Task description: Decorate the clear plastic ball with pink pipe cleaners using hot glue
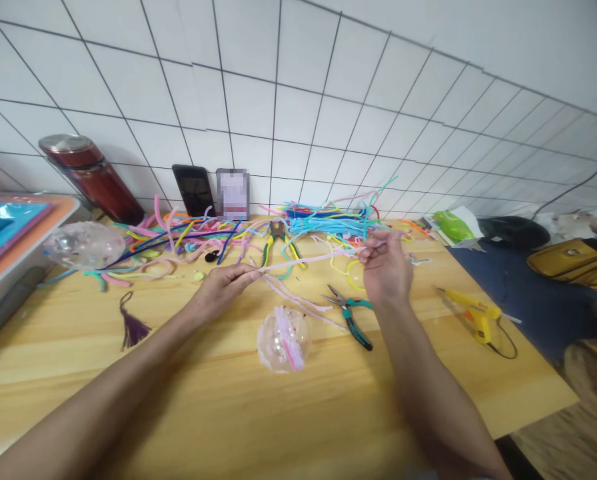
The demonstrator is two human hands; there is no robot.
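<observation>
A pale pink pipe cleaner [311,259] is stretched nearly straight between my two hands above the table. My left hand [223,285] pinches its left end between thumb and fingers. At the other end, my right hand [388,270] has its fingers curled round the strand, palm turned up. Below them sits a clear ball [268,340] with pink strips wrapped over its middle. Several loose pink pipe cleaners [303,305] lie just behind the ball. Teal-handled needle-nose pliers [351,320] rest with jaws apart beside my right wrist.
Colourful pipe cleaners [323,223] are heaped along the tiled wall, with yellow-green pliers [266,253] before them. A second clear ball [86,245], a red thermos [98,180] and a purple tassel [133,327] are left. A yellow glue gun [481,313] lies right, near the table edge.
</observation>
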